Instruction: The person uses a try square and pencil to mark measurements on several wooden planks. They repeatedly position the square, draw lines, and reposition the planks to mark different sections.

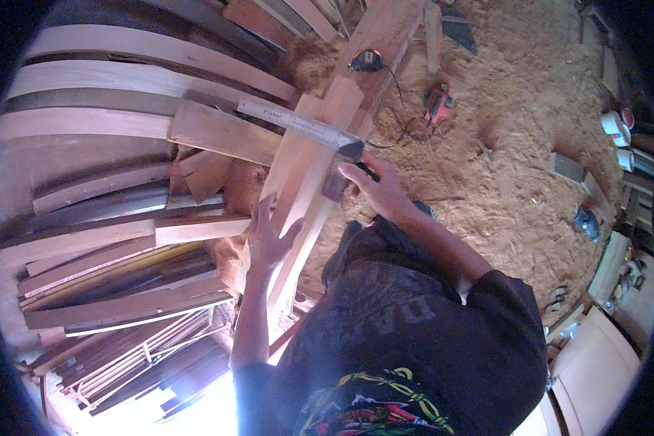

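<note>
A pale wooden board lies lengthwise on a long timber. My left hand rests on the board's near part, fingers spread. Across the board's far part lies a try square, its silver blade pointing left and its dark stock at the right edge. My right hand is beside that stock, fingers curled around a small dark thing whose kind I cannot make out. The fingertips partly cover the spot where hand and stock meet.
A tape measure sits farther along the timber. On the sawdust-covered floor lies a red power tool with a dark cord. Stacked planks fill the left side. White tubs stand at the far right.
</note>
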A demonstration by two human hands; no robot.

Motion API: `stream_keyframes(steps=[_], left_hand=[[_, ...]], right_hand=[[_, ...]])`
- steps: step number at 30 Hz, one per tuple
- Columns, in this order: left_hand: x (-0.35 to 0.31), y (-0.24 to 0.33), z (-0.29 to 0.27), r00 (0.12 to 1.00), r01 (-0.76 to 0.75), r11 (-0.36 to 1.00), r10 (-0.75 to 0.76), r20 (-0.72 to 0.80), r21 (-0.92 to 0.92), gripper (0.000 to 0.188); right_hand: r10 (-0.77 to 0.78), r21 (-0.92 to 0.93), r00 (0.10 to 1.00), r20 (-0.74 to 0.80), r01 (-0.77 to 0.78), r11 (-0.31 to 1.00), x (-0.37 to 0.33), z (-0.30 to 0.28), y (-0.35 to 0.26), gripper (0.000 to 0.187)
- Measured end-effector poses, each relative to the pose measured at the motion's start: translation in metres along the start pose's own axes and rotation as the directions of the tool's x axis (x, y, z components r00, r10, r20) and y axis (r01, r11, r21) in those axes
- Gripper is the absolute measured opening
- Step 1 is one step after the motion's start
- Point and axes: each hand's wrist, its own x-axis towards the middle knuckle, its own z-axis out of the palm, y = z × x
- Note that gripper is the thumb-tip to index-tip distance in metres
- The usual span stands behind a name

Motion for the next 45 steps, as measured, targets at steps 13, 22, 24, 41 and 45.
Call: stream_keyframes(steps=[13,22,24,41,45], left_hand=[[0.113,0.075,0.027,0.945,-0.319,0.946,0.313,0.095,0.055,0.078],[0.109,0.079,0.028,0.969,-0.235,0.970,0.229,0.088,0.067,0.073],[0.110,0.080,0.027,0.968,-0.239,0.969,0.233,0.088,0.056,0.074],[0.109,0.085,0.022,0.980,-0.150,0.989,0.147,0.132,0.016,0.078],[0.110,0.084,0.022,0.979,-0.145,0.989,0.141,0.145,0.015,0.077]], right_hand=[[-0.143,0.051,0.989,-0.037,0.145,0.988,0.047,0.023,0.005,0.039],[-0.124,0.081,0.992,-0.001,0.123,0.989,0.046,0.026,0.008,0.029],[-0.128,0.108,0.992,-0.013,0.129,0.986,0.045,0.028,0.008,0.029],[-0.115,0.085,0.993,0.033,0.112,0.990,0.043,0.026,0.006,0.039],[-0.121,0.089,0.992,0.029,0.118,0.989,0.044,0.027,0.007,0.038]])
